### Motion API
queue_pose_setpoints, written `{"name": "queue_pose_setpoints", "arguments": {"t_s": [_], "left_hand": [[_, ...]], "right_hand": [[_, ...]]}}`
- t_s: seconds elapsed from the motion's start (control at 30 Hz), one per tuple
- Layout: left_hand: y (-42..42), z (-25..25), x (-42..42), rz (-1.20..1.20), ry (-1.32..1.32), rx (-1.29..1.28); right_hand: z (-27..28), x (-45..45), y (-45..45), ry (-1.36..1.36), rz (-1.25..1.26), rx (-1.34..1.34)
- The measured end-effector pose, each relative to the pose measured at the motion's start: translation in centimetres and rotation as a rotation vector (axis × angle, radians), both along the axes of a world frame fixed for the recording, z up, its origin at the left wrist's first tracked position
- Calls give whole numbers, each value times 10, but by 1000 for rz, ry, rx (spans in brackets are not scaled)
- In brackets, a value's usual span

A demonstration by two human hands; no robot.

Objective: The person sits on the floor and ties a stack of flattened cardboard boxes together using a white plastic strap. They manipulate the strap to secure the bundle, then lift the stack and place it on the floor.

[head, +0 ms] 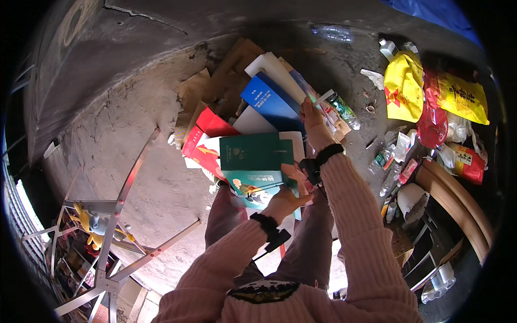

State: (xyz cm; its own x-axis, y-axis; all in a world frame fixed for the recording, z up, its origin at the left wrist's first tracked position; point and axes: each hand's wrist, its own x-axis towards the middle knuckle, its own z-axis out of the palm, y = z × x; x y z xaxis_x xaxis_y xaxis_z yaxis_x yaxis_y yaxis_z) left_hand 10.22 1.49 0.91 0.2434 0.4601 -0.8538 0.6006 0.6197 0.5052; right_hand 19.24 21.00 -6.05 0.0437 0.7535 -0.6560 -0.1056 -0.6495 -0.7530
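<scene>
My left hand (284, 200) lies at the lower edge of a teal printed box (254, 181), fingers spread, the thumb pointing right; whether it grips the box is unclear. A dark green box panel (250, 151) sits just above it. My right hand (310, 113) is at the side of the pile, its fingers bent at the end of a long white foam or card piece (278, 74); the fingertips are partly hidden. Between the hands lie a blue box (272, 101) and a white sheet (252, 121). A red box (210, 125) leans at the pile's left.
Brown cardboard (236, 60) lies behind the pile. A green drink can or bottle (343, 109) is beside it. To the right are a yellow bag (404, 87), a red bag (432, 125), plastic bottles and curved wooden pieces (452, 202). A metal frame (109, 230) stands at left.
</scene>
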Motion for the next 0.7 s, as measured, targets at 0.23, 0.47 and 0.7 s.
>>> {"name": "queue_pose_setpoints", "arguments": {"t_s": [0.23,0.47,0.7], "left_hand": [[37,-20,19,-79,396,-181],[35,-26,-72,-243,404,21],[85,2,-100,301,111,145]], "right_hand": [[-17,17,-10,13,58,-53],[-8,40,-5,219,3,-90],[-11,48,16,165,0,25]]}}
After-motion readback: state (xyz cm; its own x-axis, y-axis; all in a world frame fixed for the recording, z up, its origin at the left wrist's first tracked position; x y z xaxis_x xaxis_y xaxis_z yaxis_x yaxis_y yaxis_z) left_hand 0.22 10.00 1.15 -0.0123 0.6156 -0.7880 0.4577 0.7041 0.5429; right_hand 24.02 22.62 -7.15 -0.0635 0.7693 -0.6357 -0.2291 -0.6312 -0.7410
